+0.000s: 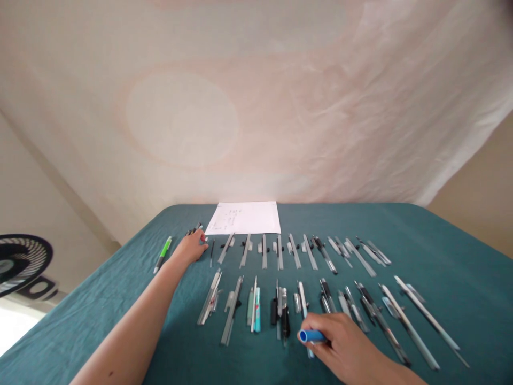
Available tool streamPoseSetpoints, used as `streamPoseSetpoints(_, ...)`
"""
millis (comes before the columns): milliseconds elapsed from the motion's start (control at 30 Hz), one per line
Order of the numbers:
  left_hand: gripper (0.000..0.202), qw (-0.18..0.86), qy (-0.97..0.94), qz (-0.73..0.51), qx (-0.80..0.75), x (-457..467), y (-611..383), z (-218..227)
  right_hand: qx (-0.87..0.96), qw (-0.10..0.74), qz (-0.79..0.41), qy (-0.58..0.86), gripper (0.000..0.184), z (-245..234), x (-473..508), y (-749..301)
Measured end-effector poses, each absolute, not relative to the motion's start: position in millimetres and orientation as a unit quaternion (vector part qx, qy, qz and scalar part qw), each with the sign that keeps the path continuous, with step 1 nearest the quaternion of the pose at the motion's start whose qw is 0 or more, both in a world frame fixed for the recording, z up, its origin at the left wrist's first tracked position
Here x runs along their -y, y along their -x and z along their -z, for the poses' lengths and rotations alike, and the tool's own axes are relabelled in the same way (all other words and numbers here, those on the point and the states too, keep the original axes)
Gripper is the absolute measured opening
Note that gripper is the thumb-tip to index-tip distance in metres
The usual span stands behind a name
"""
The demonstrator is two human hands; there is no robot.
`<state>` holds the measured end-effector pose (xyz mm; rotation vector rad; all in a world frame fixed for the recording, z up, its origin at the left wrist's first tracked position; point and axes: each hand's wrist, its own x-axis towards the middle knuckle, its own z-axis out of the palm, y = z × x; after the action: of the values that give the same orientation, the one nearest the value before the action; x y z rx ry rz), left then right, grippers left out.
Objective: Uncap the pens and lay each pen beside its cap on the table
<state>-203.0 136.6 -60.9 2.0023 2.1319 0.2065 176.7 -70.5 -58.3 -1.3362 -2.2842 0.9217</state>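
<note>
My left hand (191, 248) reaches far out to the back left of the teal-covered table (460, 278), its fingers closed around a small bunch of dark pens (195, 230). Close to me, my right hand (340, 342) is curled around a blue pen barrel (311, 336) whose end sticks out to the left. Two rows of pens and pen parts (300, 251) lie spread across the cloth between my hands. A green pen (163, 253) lies alone just left of my left hand.
A white sheet of paper (244, 217) lies at the table's far edge. A pale cloth backdrop (256, 107) hangs behind the table. A black fan (20, 262) stands off the table's left side.
</note>
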Motion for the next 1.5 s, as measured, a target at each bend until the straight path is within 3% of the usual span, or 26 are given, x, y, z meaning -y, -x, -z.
streamPoseSetpoints(233,0.022,0.031,-0.700,-0.058,-0.712,-137.1,198.9,62.9,0.809,0.164,-0.305,0.474,0.019,60.0,68.4,-176.4)
streamPoseSetpoints(1200,0.009,-0.016,-0.730,-0.062,-0.681,-126.5,187.6,60.0,0.804,0.158,-0.323,0.474,0.022,59.9,68.7,-175.7)
streamPoseSetpoints(1333,0.013,-0.023,-0.727,-0.074,-0.682,-116.1,175.8,41.6,0.784,0.170,-0.354,0.480,0.023,55.2,69.0,-174.2)
streamPoseSetpoints(1400,0.015,0.001,-0.747,-0.088,-0.660,-99.2,157.2,19.0,0.754,0.183,-0.396,0.491,0.026,48.9,70.2,-173.7)
streamPoseSetpoints(1500,0.023,0.233,-0.821,-0.130,-0.504,-55.3,111.4,-19.9,0.707,0.203,-0.471,0.487,0.030,36.9,72.5,-173.4)
